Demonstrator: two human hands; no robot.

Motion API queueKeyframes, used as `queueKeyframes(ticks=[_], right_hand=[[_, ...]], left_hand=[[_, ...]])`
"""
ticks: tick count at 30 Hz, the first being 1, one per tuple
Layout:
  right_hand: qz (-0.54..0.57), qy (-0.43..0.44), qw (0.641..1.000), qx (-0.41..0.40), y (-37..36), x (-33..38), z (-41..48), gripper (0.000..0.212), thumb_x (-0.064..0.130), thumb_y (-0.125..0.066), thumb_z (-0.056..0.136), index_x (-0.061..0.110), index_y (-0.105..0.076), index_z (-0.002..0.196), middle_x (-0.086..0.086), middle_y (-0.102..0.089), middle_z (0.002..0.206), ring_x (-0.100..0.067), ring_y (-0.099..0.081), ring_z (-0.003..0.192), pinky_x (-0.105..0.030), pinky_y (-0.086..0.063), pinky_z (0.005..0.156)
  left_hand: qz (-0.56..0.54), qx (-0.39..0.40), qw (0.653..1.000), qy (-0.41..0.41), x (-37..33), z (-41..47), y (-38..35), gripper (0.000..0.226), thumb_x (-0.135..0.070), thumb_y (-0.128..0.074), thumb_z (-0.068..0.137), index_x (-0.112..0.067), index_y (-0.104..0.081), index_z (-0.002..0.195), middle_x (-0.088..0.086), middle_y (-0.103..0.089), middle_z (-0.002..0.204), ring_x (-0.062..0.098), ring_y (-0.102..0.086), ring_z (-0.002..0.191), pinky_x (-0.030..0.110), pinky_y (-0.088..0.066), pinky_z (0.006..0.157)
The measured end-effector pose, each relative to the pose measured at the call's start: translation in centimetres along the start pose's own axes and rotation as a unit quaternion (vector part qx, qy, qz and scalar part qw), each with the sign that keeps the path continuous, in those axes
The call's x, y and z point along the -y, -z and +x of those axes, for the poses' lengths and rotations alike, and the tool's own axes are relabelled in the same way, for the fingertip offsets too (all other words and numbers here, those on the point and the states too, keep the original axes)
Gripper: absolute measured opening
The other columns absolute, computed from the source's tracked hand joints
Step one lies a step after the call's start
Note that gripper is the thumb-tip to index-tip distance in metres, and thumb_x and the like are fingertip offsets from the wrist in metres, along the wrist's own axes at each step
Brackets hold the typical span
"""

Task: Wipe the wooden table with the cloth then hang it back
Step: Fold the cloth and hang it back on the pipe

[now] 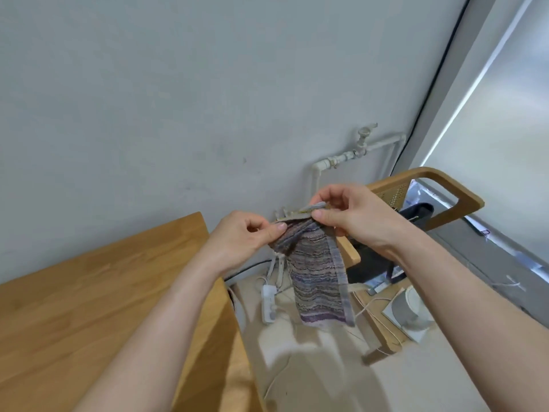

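A grey and purple striped cloth [318, 275] hangs down in front of me, past the right end of the wooden table [89, 292]. My left hand [240, 239] pinches its upper left edge. My right hand [353, 215] pinches its upper right corner, where a small loop sticks up. Just behind the cloth's top edge is a pale rack or bar [289, 215], mostly hidden by my hands. I cannot tell whether the cloth rests on it.
A wooden chair [445, 188] with a cane back stands to the right, with a dark bag [416, 212] on it. White pipes with a valve [356, 150] run along the wall. A white power strip [269, 303], cables and a white box [405, 312] lie on the floor.
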State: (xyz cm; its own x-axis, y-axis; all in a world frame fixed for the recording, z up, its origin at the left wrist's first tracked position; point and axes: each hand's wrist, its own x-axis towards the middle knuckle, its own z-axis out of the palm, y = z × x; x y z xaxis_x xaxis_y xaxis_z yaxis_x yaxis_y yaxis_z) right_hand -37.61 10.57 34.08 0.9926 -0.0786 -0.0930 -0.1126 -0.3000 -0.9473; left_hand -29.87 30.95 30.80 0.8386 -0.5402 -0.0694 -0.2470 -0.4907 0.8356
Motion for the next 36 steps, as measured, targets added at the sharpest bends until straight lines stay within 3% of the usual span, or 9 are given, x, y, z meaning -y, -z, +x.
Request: queueKeyframes(ticks=[4,8,10,12,15,19,26,32,36], right_hand=[[-0.014,-0.024,0.998,0.061,3.6,-1.9,2.5,0.008,0.008,-0.067,0.090,0.012,-0.065,0.096,-0.013,-0.059,0.085,-0.022,-0.056,0.078,-0.039,-0.046,0.076],[-0.150,-0.048,0.973,0.170,4.4,-2.9,6.3,0.046,0.047,-0.078,0.076,0.023,-0.066,0.112,-0.007,-0.068,0.088,-0.017,-0.066,0.081,-0.034,-0.051,0.080],[-0.158,-0.046,0.973,0.159,4.0,-3.5,8.7,0.024,0.037,-0.073,0.085,0.015,-0.069,0.094,-0.005,-0.072,0.080,-0.016,-0.068,0.074,-0.034,-0.053,0.074],[-0.075,-0.066,0.986,0.133,4.2,-3.9,11.1,0.016,0.027,-0.067,0.091,0.011,-0.069,0.086,-0.007,-0.074,0.082,-0.020,-0.071,0.077,-0.035,-0.054,0.076],[0.134,-0.124,0.974,0.133,5.7,-3.8,14.4,0.024,0.022,-0.062,0.093,0.004,-0.067,0.108,-0.016,-0.074,0.102,-0.027,-0.072,0.093,-0.038,-0.058,0.084],[0.192,-0.144,0.964,0.116,9.0,-5.3,19.0,0.030,0.029,-0.060,0.090,0.005,-0.067,0.106,-0.017,-0.072,0.104,-0.028,-0.069,0.093,-0.042,-0.054,0.088],[0.189,-0.194,0.962,0.031,17.8,-12.9,27.7,0.022,0.016,-0.050,0.100,0.005,-0.066,0.111,-0.012,-0.073,0.100,-0.020,-0.070,0.083,-0.031,-0.058,0.065],[0.096,-0.254,0.962,-0.043,24.2,-22.1,35.9,0.020,0.014,-0.051,0.100,0.003,-0.062,0.113,-0.024,-0.067,0.114,-0.033,-0.064,0.097,-0.055,-0.046,0.098],[0.081,-0.257,0.956,-0.119,26.4,-27.6,41.5,0.007,0.017,-0.058,0.095,0.014,-0.061,0.101,-0.025,-0.065,0.112,-0.033,-0.063,0.096,-0.057,-0.048,0.094]], left_hand=[[-0.078,0.028,0.997,-0.006,-0.8,3.1,-1.0,0.050,-0.055,-0.063,0.082,-0.007,-0.069,0.070,0.006,-0.058,0.067,0.011,-0.050,0.063,0.027,-0.043,0.065],[-0.118,0.027,0.991,-0.061,-2.5,6.9,-2.3,0.023,-0.030,-0.067,0.084,-0.013,-0.061,0.070,0.004,-0.051,0.061,0.013,-0.046,0.058,0.023,-0.039,0.056],[-0.155,-0.002,0.986,-0.064,-2.5,9.4,-2.6,0.019,-0.027,-0.074,0.080,-0.016,-0.059,0.080,0.011,-0.047,0.063,0.018,-0.040,0.060,0.026,-0.034,0.056],[-0.204,0.000,0.978,-0.041,-1.3,11.9,-2.2,0.032,-0.032,-0.079,0.074,-0.019,-0.061,0.098,0.008,-0.059,0.075,0.017,-0.053,0.070,0.027,-0.044,0.065],[-0.204,0.112,0.972,0.031,1.6,15.3,-1.7,0.049,-0.032,-0.080,0.074,-0.017,-0.063,0.118,0.005,-0.070,0.112,0.018,-0.065,0.106,0.033,-0.050,0.095],[-0.212,0.186,0.955,0.094,5.1,18.5,-3.4,0.033,-0.006,-0.070,0.081,-0.003,-0.067,0.113,0.007,-0.071,0.113,0.021,-0.066,0.107,0.028,-0.051,0.091],[-0.326,0.138,0.910,0.217,7.5,27.2,-7.4,0.053,-0.001,-0.065,0.064,0.002,-0.061,0.116,0.026,-0.066,0.114,0.035,-0.065,0.103,0.040,-0.054,0.089],[-0.379,-0.034,0.872,0.307,7.4,37.4,-12.4,0.035,0.011,-0.049,0.085,-0.012,-0.061,0.107,0.016,-0.065,0.097,0.022,-0.065,0.073,0.030,-0.054,0.056],[-0.401,-0.154,0.841,0.328,8.2,43.9,-15.6,0.021,0.001,-0.060,0.088,-0.017,-0.052,0.093,0.019,-0.066,0.090,0.029,-0.065,0.071,0.044,-0.053,0.067]])
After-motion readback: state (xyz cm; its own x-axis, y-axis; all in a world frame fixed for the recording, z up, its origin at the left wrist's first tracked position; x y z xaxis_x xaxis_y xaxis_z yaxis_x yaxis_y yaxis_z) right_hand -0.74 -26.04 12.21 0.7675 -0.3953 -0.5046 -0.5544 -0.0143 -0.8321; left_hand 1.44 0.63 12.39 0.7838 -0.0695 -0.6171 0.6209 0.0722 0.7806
